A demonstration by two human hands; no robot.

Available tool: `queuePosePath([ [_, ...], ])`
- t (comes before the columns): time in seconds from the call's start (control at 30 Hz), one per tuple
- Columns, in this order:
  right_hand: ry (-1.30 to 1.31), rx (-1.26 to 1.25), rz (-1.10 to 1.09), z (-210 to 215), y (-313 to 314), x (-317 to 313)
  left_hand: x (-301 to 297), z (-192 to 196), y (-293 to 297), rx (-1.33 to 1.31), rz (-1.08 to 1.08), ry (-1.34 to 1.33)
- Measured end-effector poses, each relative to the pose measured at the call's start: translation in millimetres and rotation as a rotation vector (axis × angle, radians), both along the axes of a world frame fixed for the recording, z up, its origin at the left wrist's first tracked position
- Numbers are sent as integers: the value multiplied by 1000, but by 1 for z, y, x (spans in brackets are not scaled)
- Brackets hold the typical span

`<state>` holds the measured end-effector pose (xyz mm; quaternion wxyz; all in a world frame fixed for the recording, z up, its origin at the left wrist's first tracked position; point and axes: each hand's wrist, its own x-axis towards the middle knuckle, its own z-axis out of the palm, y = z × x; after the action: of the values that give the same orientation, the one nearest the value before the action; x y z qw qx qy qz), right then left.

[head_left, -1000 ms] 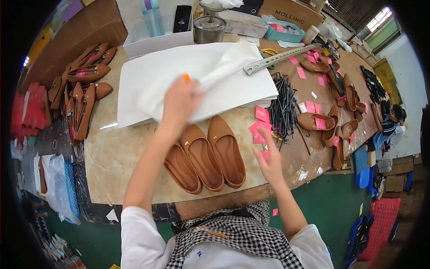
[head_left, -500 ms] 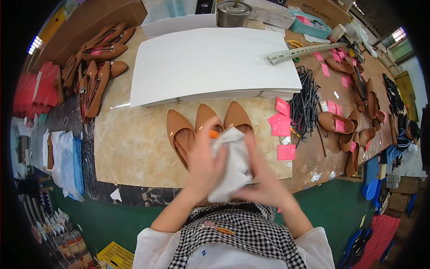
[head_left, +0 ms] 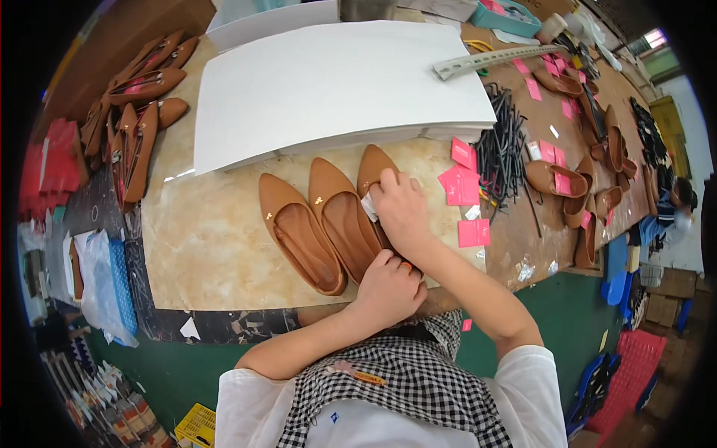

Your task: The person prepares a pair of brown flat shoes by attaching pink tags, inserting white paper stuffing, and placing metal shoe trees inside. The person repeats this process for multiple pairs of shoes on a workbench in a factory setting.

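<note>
Three brown pointed flat shoes lie side by side in front of me, toes pointing away: a left shoe (head_left: 280, 196), a middle shoe (head_left: 328, 179) and a right shoe (head_left: 375, 160). My right hand (head_left: 403, 213) is closed at the opening of the right shoe, pressing a white crumpled sheet (head_left: 368, 207) there. Only a little of the sheet shows; whether it is paper or cloth I cannot tell. At that shoe's heel, my left hand (head_left: 390, 285) has its fingers curled round the back edge, a small orange band on one finger. Both hands hide most of this shoe.
A thick stack of white sheets (head_left: 336, 89) lies beyond the shoes, a perforated metal strip (head_left: 497, 60) across its right corner. Pink cards (head_left: 459, 187) and a bundle of black rods (head_left: 509, 142) are to the right. More brown shoes lie at left (head_left: 142, 149) and right (head_left: 556, 179).
The white sheet has gone from between both hands down into the right shoe's opening. My left hand has dropped to the heel, my right hand has reached forward. The view has shifted slightly.
</note>
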<state>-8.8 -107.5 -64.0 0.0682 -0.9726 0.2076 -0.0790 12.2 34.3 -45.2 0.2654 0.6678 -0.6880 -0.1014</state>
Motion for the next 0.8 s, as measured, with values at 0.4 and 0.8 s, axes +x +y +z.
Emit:
queuePosePath([
  [0.4,-300,423,-243,0,-30,-12,48,32,-38,258,-294,-352],
  [0.8,-870,1186,-449,42,12,-89,146,34,-108,-215,168,33],
])
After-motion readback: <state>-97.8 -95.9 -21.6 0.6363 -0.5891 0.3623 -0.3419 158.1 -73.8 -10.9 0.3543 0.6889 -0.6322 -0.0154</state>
